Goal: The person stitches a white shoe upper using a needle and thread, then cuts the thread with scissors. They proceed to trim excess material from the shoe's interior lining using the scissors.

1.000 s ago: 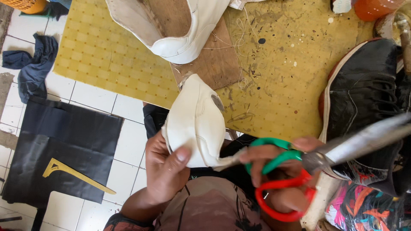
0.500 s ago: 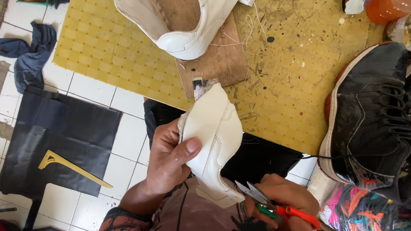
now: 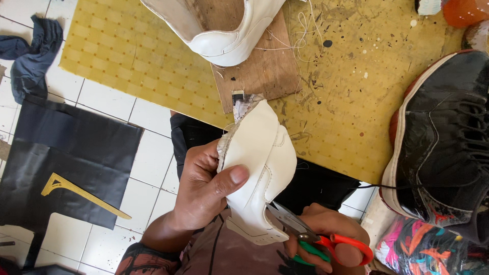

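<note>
A shoe (image 3: 224, 30) rests on a board (image 3: 265, 71) atop the mat (image 3: 127, 56).

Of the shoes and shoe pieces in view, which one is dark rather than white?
The black sneaker at the right edge of the yellow mat. The shoe on the wooden board and the piece held in the left hand are white.

The white shoe (image 3: 224, 30) at twelve o'clock is cut off by the top edge; the black sneaker (image 3: 448, 147) at three o'clock runs past the right edge; the scissors' (image 3: 326, 239) handles sit half hidden under the right hand's fingers (image 3: 310, 249).
</note>
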